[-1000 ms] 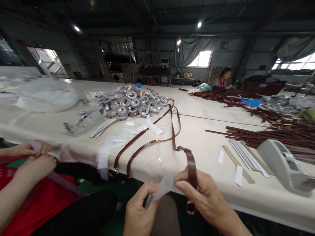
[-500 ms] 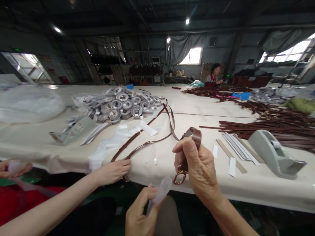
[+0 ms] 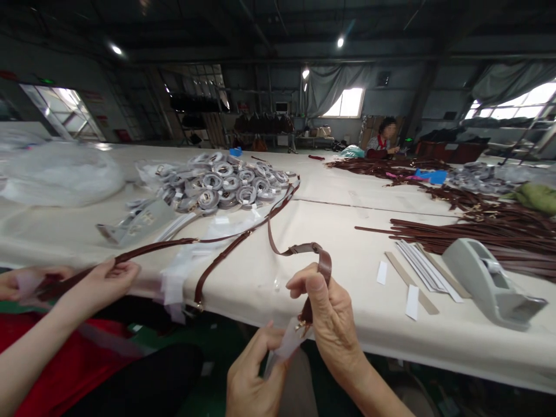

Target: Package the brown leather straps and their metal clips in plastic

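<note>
Head view shows the person's right hand (image 3: 330, 315) pinched on a thin brown leather strap (image 3: 299, 250) just above its gold metal buckle (image 3: 301, 328), thumb and forefinger closed on the leather so the end hangs down over the table edge, within reach of the other hand. From that grip the strap arches up in a loop and runs away across the cream cloth-covered table (image 3: 347, 220) toward a pile of coiled straps wrapped in grey film (image 3: 226, 182).

The left hand (image 3: 252, 376) is low, below the table edge, fingers closed on a small translucent white plastic slip (image 3: 289, 343) whose upper corner meets the buckle; the slip appears to be held there to cover the metal. The two hands sit close together, each clamped on its own piece, the right wrist bent with the palm turned toward the body.

At the left a co-worker's hand (image 3: 108, 277), on an arm above a red garment (image 3: 65, 365), grips another brown strap (image 3: 152, 248) that trails across the table. A grey tape dispenser (image 3: 490, 281), white paper strips (image 3: 410, 298) and a heap of loose brown straps (image 3: 486, 231) lie to the right. Another person sits at the far end.
</note>
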The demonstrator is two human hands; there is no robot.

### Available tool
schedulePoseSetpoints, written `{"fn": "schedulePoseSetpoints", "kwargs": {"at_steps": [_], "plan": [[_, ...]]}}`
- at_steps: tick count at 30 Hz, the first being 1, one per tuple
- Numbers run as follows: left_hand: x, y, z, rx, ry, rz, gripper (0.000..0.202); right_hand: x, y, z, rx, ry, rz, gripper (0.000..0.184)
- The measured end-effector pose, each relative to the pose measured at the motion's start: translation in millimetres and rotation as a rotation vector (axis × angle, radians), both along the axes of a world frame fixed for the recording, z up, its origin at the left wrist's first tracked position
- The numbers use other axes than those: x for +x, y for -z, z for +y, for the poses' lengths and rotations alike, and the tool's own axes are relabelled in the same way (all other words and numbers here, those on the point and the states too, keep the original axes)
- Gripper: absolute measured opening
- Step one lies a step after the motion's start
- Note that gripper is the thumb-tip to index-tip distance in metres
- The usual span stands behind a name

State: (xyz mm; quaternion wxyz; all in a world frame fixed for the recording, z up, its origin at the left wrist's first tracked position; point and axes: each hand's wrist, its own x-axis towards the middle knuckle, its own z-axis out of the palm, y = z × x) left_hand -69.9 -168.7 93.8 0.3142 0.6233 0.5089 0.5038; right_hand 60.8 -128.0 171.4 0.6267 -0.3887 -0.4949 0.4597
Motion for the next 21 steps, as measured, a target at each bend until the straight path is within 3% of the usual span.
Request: {"fn": "schedulePoseSetpoints", "kwargs": {"at_steps": [10, 13, 18, 21], "plan": [[13.1, -3.5, -1.9, -0.165, -0.02, -0.097, 0.026, -6.9, 20.5, -4.0, -0.085, -0.1, 0.141, 0.048], [15.5, -11.4, -5.2, -0.274, 0.077, -0.231, 0.031, -6.6, 20.9, -3.9, -0.108, -0.104, 0.177, 0.047], [17.3, -33.2, -8.1, -0.453, 0.297, -0.647, 0.043, -6.2, 22.7, -2.5, -0.105, -0.111, 0.219, 0.044], [14.9, -34.6, -3.8, -0.528, 0.326, -0.694, 0.034, -7.3, 24.2, -2.1, -0.095, -0.125, 0.224, 0.045]]}}
